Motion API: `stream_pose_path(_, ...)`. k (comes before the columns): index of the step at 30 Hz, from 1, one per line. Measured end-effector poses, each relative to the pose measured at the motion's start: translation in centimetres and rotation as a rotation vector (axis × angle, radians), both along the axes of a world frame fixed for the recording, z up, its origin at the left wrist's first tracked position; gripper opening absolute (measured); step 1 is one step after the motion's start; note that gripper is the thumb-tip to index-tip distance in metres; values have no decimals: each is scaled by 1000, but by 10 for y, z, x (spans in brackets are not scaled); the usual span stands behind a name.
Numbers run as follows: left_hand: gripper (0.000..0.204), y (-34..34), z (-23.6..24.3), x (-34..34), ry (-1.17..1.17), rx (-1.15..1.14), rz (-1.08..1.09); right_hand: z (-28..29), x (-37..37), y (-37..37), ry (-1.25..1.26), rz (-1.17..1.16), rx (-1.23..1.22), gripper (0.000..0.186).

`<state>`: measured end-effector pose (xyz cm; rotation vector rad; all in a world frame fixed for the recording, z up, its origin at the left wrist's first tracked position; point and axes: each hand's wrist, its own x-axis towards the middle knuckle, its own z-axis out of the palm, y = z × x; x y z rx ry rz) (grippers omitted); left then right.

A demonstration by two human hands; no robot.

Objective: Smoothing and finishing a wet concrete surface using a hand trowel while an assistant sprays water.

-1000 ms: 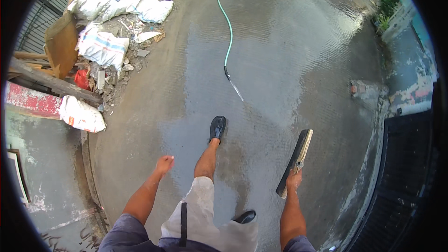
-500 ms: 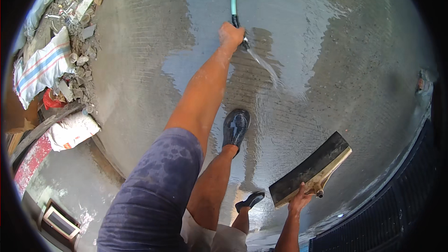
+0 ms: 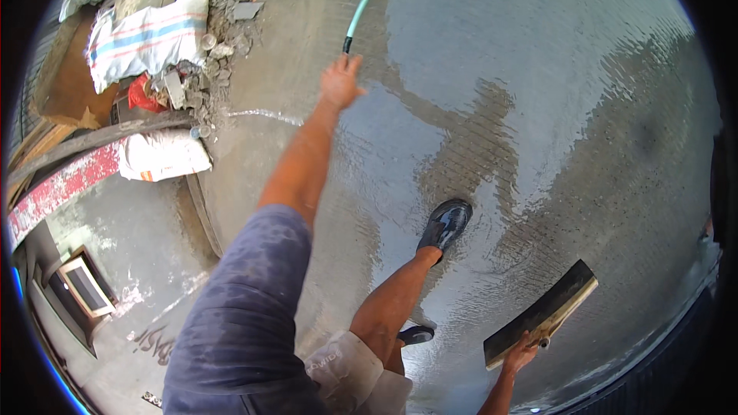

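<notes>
My left hand (image 3: 340, 81) is stretched far forward with its fingers spread, the fingertips right at the black end of a green hose (image 3: 367, 0) that lies on the wet concrete. I cannot see a grip on the hose. Low on the right, my right hand (image 3: 523, 353) is closed on the handle of a long flat dark trowel board (image 3: 542, 313), held tilted above the floor. My black shoe (image 3: 444, 224) stands on the wet, ribbed concrete between the two hands.
A rubble pile with a striped sack (image 3: 146, 34), a red object (image 3: 142, 96) and a white bag (image 3: 161, 155) lines the left edge. A red-and-white beam (image 3: 61, 184) and planks lie beside it. A dark fence (image 3: 692, 338) borders the lower right.
My left hand held the hose end with water spraying half a second ago; now its fingers are spread at the hose tip, which lies further left. The trowel board stays in my right hand.
</notes>
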<state>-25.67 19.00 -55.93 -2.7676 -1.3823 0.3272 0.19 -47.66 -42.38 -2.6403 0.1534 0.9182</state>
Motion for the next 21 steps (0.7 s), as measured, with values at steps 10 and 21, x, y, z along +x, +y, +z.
stream_pose_path(10,82,-455,176,-347,106,-869,755,-105,24,-57,-332,-29,-315,50)
stream_pose_path(21,72,-495,318,-466,-149,-380,1277,-240,21,-25,-420,-123,-493,44)
